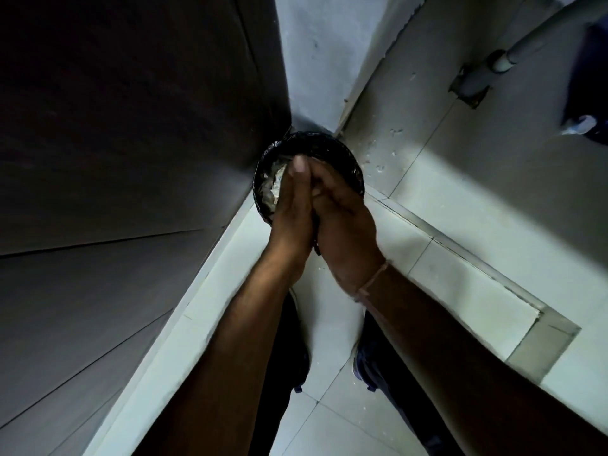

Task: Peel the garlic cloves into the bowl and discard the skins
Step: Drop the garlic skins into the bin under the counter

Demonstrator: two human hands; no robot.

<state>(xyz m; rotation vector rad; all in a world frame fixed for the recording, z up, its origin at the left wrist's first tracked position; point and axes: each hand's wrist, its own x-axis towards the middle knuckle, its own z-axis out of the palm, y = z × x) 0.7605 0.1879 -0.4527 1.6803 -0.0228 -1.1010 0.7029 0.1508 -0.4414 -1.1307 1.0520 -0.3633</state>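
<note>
Two bare hands meet palm to palm above a round bin (357, 179) lined with crinkled black plastic, standing in the far corner of the pale tiled floor (444, 281). The left hand (289, 212) and right hand (345, 232) press flat together, fingers straight; whether anything lies between them I cannot tell. Papery whitish garlic skins (271, 189) sit heaped inside the bin, left of the hands. A thin thread bracelet (373, 279) circles the right wrist. Dark smooth cabinet panels (131, 159) rise on the left; a grey pipe (513, 51) runs along the right wall.
</note>
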